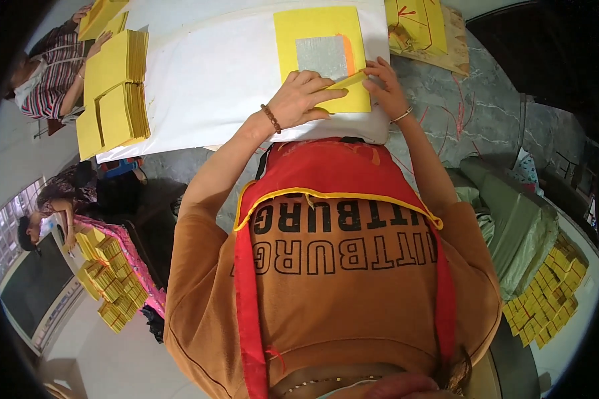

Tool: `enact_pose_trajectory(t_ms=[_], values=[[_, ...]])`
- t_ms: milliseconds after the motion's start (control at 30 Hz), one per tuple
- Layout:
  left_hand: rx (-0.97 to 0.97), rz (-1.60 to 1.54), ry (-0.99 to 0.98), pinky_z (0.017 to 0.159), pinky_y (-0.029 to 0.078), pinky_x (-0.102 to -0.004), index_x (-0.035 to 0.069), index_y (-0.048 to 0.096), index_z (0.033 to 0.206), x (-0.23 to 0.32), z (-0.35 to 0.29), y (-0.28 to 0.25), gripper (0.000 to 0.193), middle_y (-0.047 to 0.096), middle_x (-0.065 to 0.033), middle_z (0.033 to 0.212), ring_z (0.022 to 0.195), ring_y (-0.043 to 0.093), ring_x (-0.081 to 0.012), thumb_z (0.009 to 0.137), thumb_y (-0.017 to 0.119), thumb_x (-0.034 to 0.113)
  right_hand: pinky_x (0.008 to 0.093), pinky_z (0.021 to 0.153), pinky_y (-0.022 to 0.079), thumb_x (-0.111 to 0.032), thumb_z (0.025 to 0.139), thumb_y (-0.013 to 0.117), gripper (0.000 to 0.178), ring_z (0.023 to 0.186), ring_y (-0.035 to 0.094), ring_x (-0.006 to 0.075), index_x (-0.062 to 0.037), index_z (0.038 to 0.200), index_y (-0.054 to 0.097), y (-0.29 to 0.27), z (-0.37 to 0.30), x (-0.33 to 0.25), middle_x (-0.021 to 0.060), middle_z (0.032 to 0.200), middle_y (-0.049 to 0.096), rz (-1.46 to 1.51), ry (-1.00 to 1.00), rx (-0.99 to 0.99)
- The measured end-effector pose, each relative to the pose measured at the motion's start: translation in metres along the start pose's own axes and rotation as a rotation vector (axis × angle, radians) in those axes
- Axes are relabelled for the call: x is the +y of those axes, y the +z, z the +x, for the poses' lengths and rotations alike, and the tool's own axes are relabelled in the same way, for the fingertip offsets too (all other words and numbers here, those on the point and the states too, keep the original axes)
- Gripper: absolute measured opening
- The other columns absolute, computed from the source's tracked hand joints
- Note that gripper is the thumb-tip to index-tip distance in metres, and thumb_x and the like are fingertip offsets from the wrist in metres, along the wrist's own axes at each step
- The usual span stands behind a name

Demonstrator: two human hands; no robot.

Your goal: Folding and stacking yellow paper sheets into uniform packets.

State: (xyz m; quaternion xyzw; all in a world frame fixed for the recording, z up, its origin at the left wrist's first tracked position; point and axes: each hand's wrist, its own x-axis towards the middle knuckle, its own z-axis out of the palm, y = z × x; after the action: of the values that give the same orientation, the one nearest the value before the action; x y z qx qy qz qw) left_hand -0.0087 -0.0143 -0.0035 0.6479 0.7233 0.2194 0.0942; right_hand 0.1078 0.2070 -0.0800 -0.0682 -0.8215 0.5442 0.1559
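Note:
A yellow paper sheet (286,30) with a silver square patch (318,54) and an orange strip (350,56) beside it lies on the white-covered table in front of me. Its near part shows a narrow folded flap (348,80). My left hand (306,96) rests on the sheet's near left part, fingers stretched out and spread, one reaching along the fold. At the right end of that flap, my right hand (385,86) has its fingers bent, with the thumb and fingertips closed on the paper edge.
Stacks of yellow paper (123,100) stand along the table's left side, with a co-worker in a striped top (46,86) beyond. Red-tied yellow bundles (416,23) sit on a board at the upper right. More bundles lie lower left (113,282) and lower right (546,292); another person works at left.

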Motion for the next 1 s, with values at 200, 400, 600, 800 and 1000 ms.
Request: enact_pose_trajectory(t_ms=[200,400,600,800,1000], values=[[-0.005,0.034,0.004,0.085,0.034,-0.036,0.022,0.05,0.122,0.006,0.001,-0.005,0.062,0.052,-0.0031,0.112,0.102,0.045,-0.0226,0.064,0.072,0.028,0.04,0.104,0.021,-0.023,0.077,0.064,0.026,0.126,0.03,0.0308,-0.0125,0.101,0.062,-0.001,0.0,-0.001,0.009,0.119,0.053,0.008,0.021,-0.009],[-0.009,-0.002,0.02,0.084,0.035,-0.035,0.021,0.052,0.12,0.003,0.003,-0.007,0.057,0.053,-0.0045,0.112,0.101,0.046,-0.0226,0.067,0.07,0.025,0.04,0.104,0.023,-0.024,0.077,0.064,0.027,0.125,0.031,0.0306,-0.0122,0.102,0.062,0.0,0.0,0.0,0.0088,0.119,0.053,0.023,0.023,0.011],[0.161,-0.056,0.047,0.073,0.044,-0.0344,0.012,0.058,0.102,-0.002,0.003,-0.008,0.024,0.052,-0.0094,0.115,0.085,0.056,-0.0246,0.078,0.058,0.014,0.0394,0.104,0.023,-0.023,0.078,0.063,0.028,0.124,0.032,0.0308,-0.0112,0.103,0.061,0.0,-0.001,0.011,0.0091,0.119,0.053,0.06,0.0,0.038],[0.228,-0.065,-0.091,0.071,0.047,-0.0354,0.006,0.054,0.099,0.002,0.0,-0.004,0.02,0.057,-0.013,0.106,0.081,0.057,-0.0288,0.08,0.056,0.012,0.0398,0.102,0.028,-0.025,0.072,0.069,0.033,0.123,0.035,0.0298,-0.0109,0.101,0.059,0.001,0.001,-0.004,0.0088,0.115,0.055,-0.111,-0.052,-0.004],[0.151,-0.168,-0.166,0.074,0.046,-0.0363,0.005,0.05,0.109,0.006,-0.005,-0.011,0.035,0.056,-0.0145,0.106,0.086,0.056,-0.0307,0.078,0.061,0.017,0.0399,0.099,0.032,-0.017,0.065,0.07,0.033,0.118,0.04,0.0314,-0.0121,0.094,0.057,0.006,0.005,-0.007,0.0063,0.109,0.056,-0.195,-0.047,0.052]])
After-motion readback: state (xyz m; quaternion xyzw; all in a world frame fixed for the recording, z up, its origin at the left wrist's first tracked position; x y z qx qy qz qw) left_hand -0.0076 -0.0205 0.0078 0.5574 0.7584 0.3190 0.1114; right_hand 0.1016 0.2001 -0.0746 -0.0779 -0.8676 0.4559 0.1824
